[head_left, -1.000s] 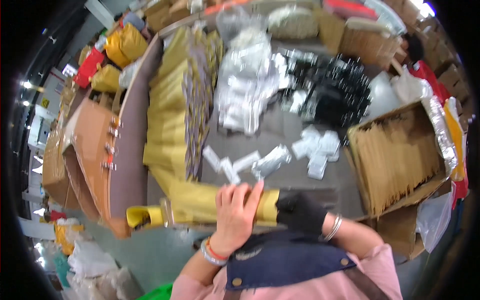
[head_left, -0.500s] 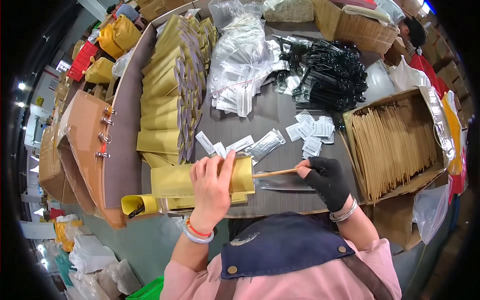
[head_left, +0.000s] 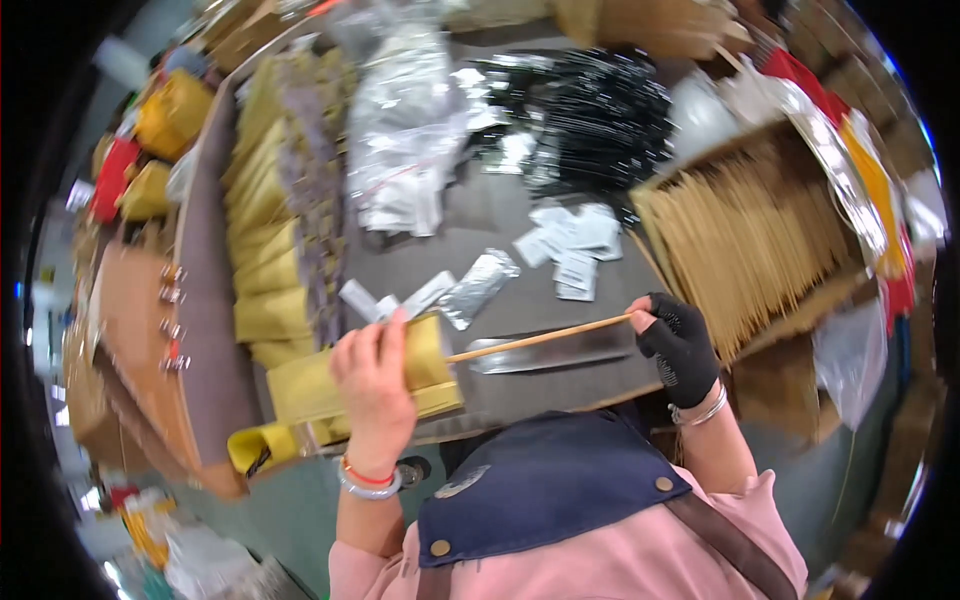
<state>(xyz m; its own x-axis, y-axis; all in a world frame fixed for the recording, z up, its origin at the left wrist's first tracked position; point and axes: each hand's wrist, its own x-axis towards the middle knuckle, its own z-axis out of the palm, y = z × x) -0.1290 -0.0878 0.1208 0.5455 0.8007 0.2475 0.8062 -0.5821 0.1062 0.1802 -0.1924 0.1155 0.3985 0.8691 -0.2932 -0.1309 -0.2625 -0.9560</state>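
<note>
My left hand (head_left: 375, 385) lies over a yellow paper sleeve (head_left: 427, 362) near the table's front edge, its fingers across the top, gripping it. A thin wooden stick (head_left: 545, 338) runs from the sleeve's right end to my right hand (head_left: 682, 345). That hand, in a black fingerless glove, pinches the stick's outer end; the inner end is hidden at the sleeve. Beneath the stick lies a long clear plastic bag (head_left: 555, 356). Just beyond the sleeve are a silver packet (head_left: 480, 290) and narrow white packets (head_left: 430, 292). White square sachets (head_left: 580, 240) lie farther right.
Stacked yellow sleeves (head_left: 265, 230) line the left side. Behind lie a bag of white packets (head_left: 405, 150) and a heap of black, shiny thin pieces (head_left: 600, 120). A cardboard box of wooden sticks (head_left: 760, 240) stands right. A rolled yellow piece (head_left: 265, 448) sits at the front left.
The view has shifted. My right hand is farther from the sleeve, and more of the wooden stick shows between them. My left hand stays on the sleeve.
</note>
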